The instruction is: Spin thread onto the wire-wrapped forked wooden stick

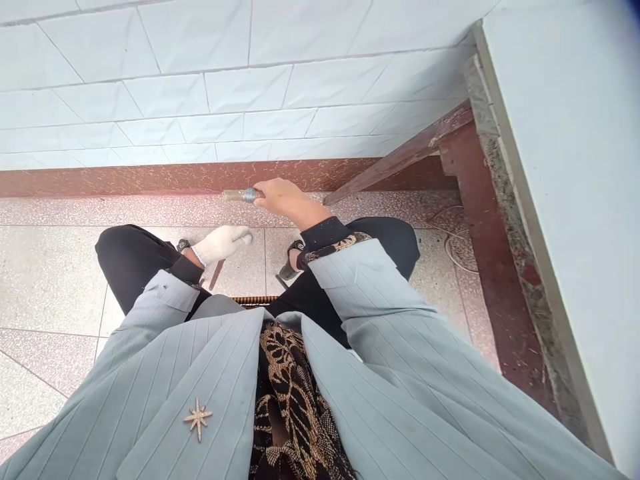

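Observation:
My right hand (280, 199) is bare and closed around a short tan brush-like tool (234, 195). Silvery wire is wound about its middle, and its pale end points left, near the foot of the wall. My left hand (220, 243) wears a white knitted glove and is held over the floor between my knees. Its fingers are curled together; whatever they may hold is hidden. Just below the glove a narrow reddish-brown strip (217, 275) shows, and I cannot tell whether the hand touches it.
White tiled wall (245, 93) rises in front, with a reddish skirting (175, 179) along its base. A reddish-brown frame (493, 267) with a slanting bar (400, 153) stands at right under a pale panel (575, 167). A thin cable (453, 253) lies on the speckled floor (55, 280).

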`<control>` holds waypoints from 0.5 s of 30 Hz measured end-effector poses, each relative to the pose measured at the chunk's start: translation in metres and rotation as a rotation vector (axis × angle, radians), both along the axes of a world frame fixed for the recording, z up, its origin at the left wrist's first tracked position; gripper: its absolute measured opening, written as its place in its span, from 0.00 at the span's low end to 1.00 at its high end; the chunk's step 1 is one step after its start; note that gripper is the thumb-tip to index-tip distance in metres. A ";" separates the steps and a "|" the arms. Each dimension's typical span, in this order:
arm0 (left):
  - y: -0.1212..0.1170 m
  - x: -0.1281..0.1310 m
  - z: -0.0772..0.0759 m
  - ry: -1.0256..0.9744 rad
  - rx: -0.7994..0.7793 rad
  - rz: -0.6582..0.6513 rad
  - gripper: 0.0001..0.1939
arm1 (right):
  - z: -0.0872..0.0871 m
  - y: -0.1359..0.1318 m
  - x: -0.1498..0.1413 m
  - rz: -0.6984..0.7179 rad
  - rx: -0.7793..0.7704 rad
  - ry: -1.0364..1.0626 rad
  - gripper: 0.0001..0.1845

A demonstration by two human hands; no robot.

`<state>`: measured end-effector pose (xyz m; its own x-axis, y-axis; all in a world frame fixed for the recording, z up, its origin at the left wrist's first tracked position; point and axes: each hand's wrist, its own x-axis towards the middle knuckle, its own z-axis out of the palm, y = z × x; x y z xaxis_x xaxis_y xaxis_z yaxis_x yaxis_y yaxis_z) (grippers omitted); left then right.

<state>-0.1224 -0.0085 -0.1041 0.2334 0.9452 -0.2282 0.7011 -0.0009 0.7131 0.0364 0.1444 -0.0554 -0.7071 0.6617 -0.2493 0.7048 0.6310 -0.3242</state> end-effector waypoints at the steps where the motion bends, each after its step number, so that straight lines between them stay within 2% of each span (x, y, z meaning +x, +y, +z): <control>1: 0.001 -0.002 0.004 0.004 0.024 0.005 0.13 | 0.001 0.000 0.003 0.085 -0.010 -0.083 0.13; 3: 0.004 -0.008 0.011 -0.015 0.093 0.052 0.14 | 0.003 -0.001 0.010 0.266 -0.159 -0.228 0.10; 5: 0.007 -0.015 0.014 -0.050 0.149 0.106 0.14 | 0.004 0.000 0.016 0.424 -0.454 -0.272 0.14; 7: 0.008 -0.019 0.011 -0.093 0.143 0.136 0.13 | 0.006 0.001 0.022 0.540 -0.737 -0.188 0.20; 8: 0.008 -0.020 0.008 -0.116 0.119 0.145 0.12 | 0.008 0.001 0.025 0.570 -0.824 -0.112 0.22; 11: 0.007 -0.020 -0.004 -0.225 0.059 0.212 0.10 | 0.015 0.002 0.033 0.506 -0.875 0.122 0.20; 15: 0.006 -0.020 -0.019 -0.366 0.069 0.287 0.12 | 0.016 0.001 0.035 0.141 -0.788 0.469 0.13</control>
